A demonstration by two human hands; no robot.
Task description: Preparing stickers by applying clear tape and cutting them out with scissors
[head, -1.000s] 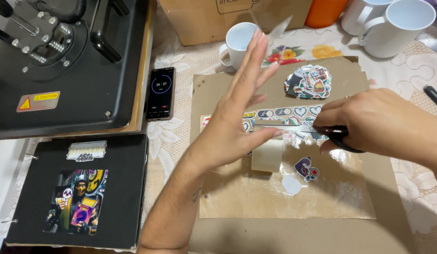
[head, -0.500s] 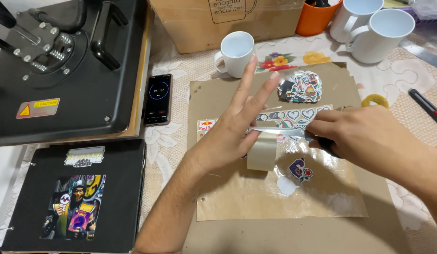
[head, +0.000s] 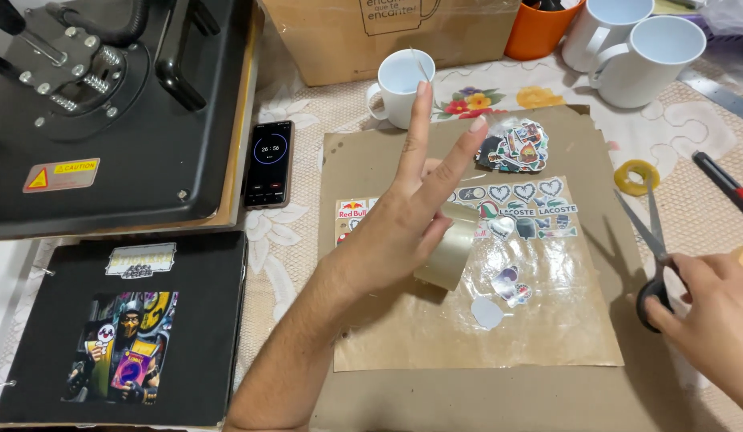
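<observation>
Head view: left hand (head: 387, 240) gripped the tape roll (head: 447, 252) over the stickers (head: 515, 204), fingers splayed; right hand (head: 711, 320) closed around the scissors (head: 647, 240) right of the roll. Cutting would go best with the tape taut.

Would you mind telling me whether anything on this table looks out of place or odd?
Nothing stands out. The stickers lie flat on the brown board, the left hand holds a tape roll, the right hand grips scissors.
</observation>
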